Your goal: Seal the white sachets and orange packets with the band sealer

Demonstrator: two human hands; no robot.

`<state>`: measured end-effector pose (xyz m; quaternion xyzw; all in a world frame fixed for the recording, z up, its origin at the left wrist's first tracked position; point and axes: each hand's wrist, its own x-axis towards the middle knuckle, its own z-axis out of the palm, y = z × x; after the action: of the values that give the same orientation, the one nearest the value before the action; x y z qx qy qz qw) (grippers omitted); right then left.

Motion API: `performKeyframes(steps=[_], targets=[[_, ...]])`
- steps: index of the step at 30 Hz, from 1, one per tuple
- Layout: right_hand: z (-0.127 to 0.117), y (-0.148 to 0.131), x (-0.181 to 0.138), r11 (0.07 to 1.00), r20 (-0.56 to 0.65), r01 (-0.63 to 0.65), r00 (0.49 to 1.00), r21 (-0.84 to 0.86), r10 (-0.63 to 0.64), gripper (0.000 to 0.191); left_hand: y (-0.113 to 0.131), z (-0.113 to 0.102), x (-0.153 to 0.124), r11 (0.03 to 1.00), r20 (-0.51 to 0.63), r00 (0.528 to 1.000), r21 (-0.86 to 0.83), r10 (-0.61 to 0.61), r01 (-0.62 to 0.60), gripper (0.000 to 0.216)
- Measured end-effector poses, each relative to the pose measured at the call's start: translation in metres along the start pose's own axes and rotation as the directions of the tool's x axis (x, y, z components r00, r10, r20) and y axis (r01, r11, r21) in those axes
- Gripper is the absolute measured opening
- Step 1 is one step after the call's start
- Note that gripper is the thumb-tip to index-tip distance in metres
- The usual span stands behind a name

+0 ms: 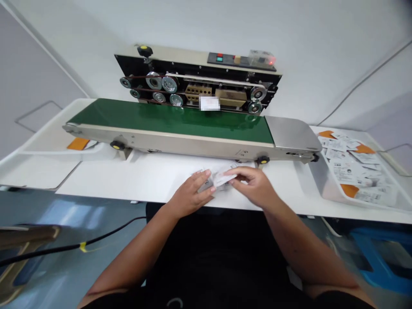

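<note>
sachet (222, 178), a small flat white packet with dark print, runs lengthwise left to right, its right end a little farther from us. we hold it just above the table (128, 182) near the front edge, before the green belt (167, 118). our left hand (189, 196), fingers half curled, pinches its left end. our right hand (255, 185), nearly closed, pinches its right end. the tray (323, 186) on our right holds similar packets.
</note>
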<state>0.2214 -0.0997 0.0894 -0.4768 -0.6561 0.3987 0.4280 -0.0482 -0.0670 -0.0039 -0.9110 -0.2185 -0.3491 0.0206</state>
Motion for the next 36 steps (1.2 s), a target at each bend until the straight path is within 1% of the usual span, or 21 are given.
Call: performKeyframes(steps=[2, 3, 5, 7, 8, 9, 12, 14, 16, 18, 21, 23, 25, 27, 29, 30, 32, 33, 34, 35, 36], targets=[[-0.032, -0.007, 0.009, 0.995, -0.081, 0.06, 0.995, 0.082, -0.053, 0.027, -0.002, -0.004, 0.002, 0.986, 0.059, 0.984, 0.029, -0.167, 0.166, 0.092], [-0.049, -0.01, 0.018, 0.99, -0.171, 0.099, 0.982, 0.102, -0.08, 0.03, -0.003, -0.005, 0.003, 0.962, 0.106, 0.957, 0.05, -0.271, 0.267, 0.095], [-0.083, -0.013, 0.04, 0.984, -0.398, 0.169, 0.908, 0.061, -0.131, 0.029, -0.006, -0.008, 0.005, 0.897, 0.203, 0.874, 0.089, -0.442, 0.433, 0.101], [-0.11, -0.013, 0.069, 0.986, -0.565, 0.164, 0.814, 0.0, -0.135, 0.022, -0.009, -0.008, 0.007, 0.847, 0.281, 0.801, 0.108, -0.528, 0.521, 0.101], [-0.119, -0.012, 0.084, 0.99, -0.606, 0.138, 0.788, -0.004, -0.112, 0.019, -0.011, -0.007, 0.008, 0.833, 0.306, 0.779, 0.107, -0.547, 0.543, 0.099], [-0.127, -0.01, 0.099, 0.994, -0.619, 0.104, 0.782, 0.015, -0.072, 0.016, -0.012, -0.006, 0.009, 0.823, 0.324, 0.763, 0.105, -0.559, 0.558, 0.095], [-0.136, -0.006, 0.133, 0.992, -0.563, 0.005, 0.824, 0.129, 0.069, 0.012, -0.014, -0.003, 0.012, 0.799, 0.34, 0.734, 0.1, -0.588, 0.593, 0.089], [-0.137, -0.003, 0.146, 0.982, -0.516, -0.045, 0.846, 0.184, 0.135, 0.012, -0.015, -0.002, 0.012, 0.796, 0.321, 0.739, 0.09, -0.592, 0.598, 0.088], [-0.137, 0.0, 0.151, 0.978, -0.522, -0.06, 0.838, 0.197, 0.157, 0.011, -0.016, -0.001, 0.01, 0.814, 0.274, 0.774, 0.066, -0.571, 0.577, 0.087], [-0.138, 0.006, 0.152, 0.985, -0.564, -0.036, 0.816, 0.171, 0.128, 0.01, -0.017, -0.001, 0.007, 0.836, 0.218, 0.812, 0.043, -0.542, 0.547, 0.084], [-0.14, 0.014, 0.153, 0.99, -0.591, -0.004, 0.802, 0.138, 0.085, 0.012, -0.017, 0.0, 0.005, 0.849, 0.19, 0.831, 0.033, -0.523, 0.527, 0.085], [-0.141, 0.015, 0.157, 0.988, -0.549, -0.023, 0.829, 0.155, 0.105, 0.015, -0.016, 0.0, 0.007, 0.848, 0.194, 0.829, 0.033, -0.525, 0.529, 0.085], [-0.14, 0.012, 0.161, 0.982, -0.459, -0.08, 0.875, 0.173, 0.152, 0.019, -0.016, 0.001, 0.009, 0.845, 0.198, 0.825, 0.032, -0.529, 0.534, 0.084], [-0.138, 0.003, 0.158, 0.985, -0.4, -0.132, 0.901, 0.115, 0.167, 0.023, -0.015, 0.0, 0.011, 0.84, 0.2, 0.82, 0.033, -0.536, 0.541, 0.084], [-0.131, -0.008, 0.144, 0.992, -0.455, -0.113, 0.887, -0.054, 0.076, 0.025, -0.013, -0.003, 0.011, 0.835, 0.194, 0.817, 0.029, -0.543, 0.549, 0.085], [-0.124, -0.014, 0.132, 0.984, -0.512, -0.077, 0.859, -0.162, -0.017, 0.024, -0.011, -0.005, 0.011, 0.835, 0.183, 0.819, 0.024, -0.544, 0.549, 0.086], [-0.1, -0.022, 0.099, 0.942, -0.566, 0.003, 0.798, -0.336, -0.205, 0.019, -0.005, -0.011, 0.011, 0.845, 0.144, 0.836, 0.006, -0.529, 0.534, 0.087], [-0.083, -0.024, 0.08, 0.927, -0.541, 0.034, 0.804, -0.373, -0.247, 0.017, -0.001, -0.013, 0.012, 0.858, 0.115, 0.852, -0.002, -0.51, 0.514, 0.087], [-0.065, -0.023, 0.061, 0.93, -0.462, 0.055, 0.856, -0.365, -0.232, 0.016, 0.004, -0.016, 0.014, 0.878, 0.081, 0.875, -0.008, -0.477, 0.479, 0.087], [-0.046, -0.021, 0.044, 0.946, -0.323, 0.055, 0.932, -0.321, -0.164, 0.017, 0.009, -0.019, 0.017, 0.903, 0.044, 0.903, -0.012, -0.428, 0.429, 0.086], [-0.027, -0.018, 0.028, 0.965, -0.161, 0.025, 0.984, -0.261, -0.07, 0.023, 0.014, -0.021, 0.021, 0.93, 0.006, 0.93, -0.011, -0.367, 0.367, 0.086]])
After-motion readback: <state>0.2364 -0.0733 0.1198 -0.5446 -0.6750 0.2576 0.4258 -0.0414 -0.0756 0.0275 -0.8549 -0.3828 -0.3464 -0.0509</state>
